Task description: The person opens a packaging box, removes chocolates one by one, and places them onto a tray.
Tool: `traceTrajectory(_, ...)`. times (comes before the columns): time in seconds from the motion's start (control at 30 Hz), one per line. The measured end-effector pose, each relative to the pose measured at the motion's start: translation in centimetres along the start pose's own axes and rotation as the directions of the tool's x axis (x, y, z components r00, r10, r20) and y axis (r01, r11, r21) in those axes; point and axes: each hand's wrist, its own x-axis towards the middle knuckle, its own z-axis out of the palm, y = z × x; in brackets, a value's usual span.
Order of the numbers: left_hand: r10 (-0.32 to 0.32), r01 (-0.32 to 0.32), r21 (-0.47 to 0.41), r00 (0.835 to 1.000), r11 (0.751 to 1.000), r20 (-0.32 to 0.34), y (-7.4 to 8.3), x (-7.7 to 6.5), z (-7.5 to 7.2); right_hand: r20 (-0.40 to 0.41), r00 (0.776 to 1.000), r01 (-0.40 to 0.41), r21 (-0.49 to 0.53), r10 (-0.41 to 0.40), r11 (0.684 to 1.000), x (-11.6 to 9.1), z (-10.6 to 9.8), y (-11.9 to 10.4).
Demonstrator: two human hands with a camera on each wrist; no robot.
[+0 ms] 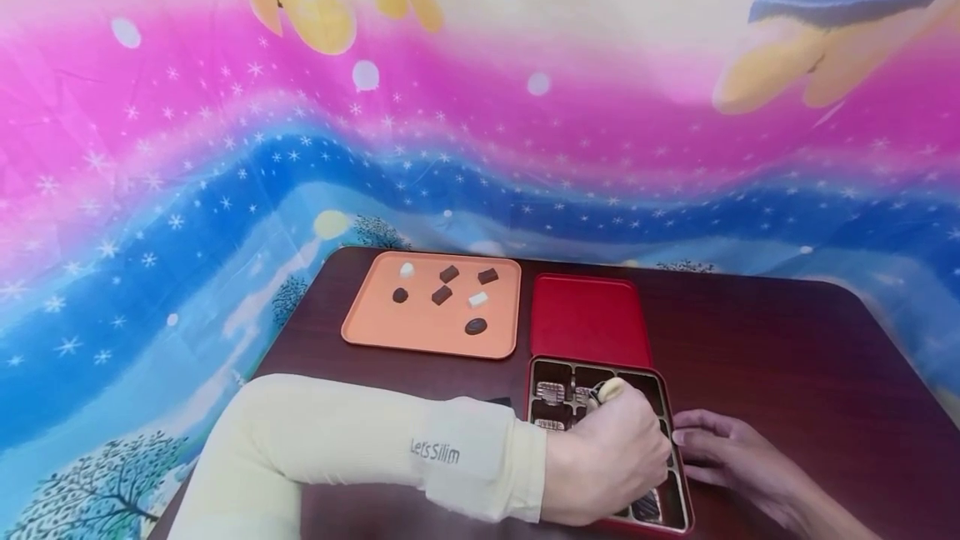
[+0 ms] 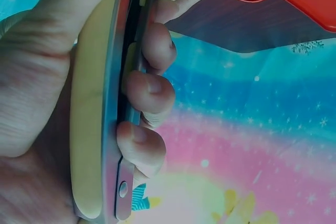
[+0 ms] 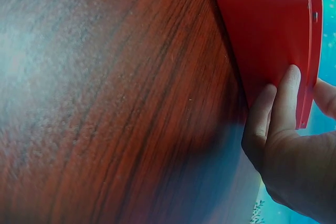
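Observation:
My left hand reaches across the red tin box and grips tongs with cream handle grips. In the left wrist view, its fingers curl round the metal arms of the tongs, one cream grip lying along the palm. The hand hides the tongs' tips and the middle of the box. Wrapped pieces and a dark ridged chocolate show in the box's compartments. At the box's right side is my right hand. Its extended fingers touch the red outer wall in the right wrist view.
A peach tray at the back left bears several dark and white chocolates. Behind the box lies its red lid. Everything stands on a dark wood table before a colourful cloth backdrop.

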Motion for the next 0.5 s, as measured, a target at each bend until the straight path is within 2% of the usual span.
traceTrajectory(0.5, -0.013, 0.011, -0.033, 0.999, 0.999, -0.048, 0.16, -0.25, 0.73, 0.033, 0.999, 0.013, 0.030, -0.014, 0.999, -0.02, -0.05, 0.02)
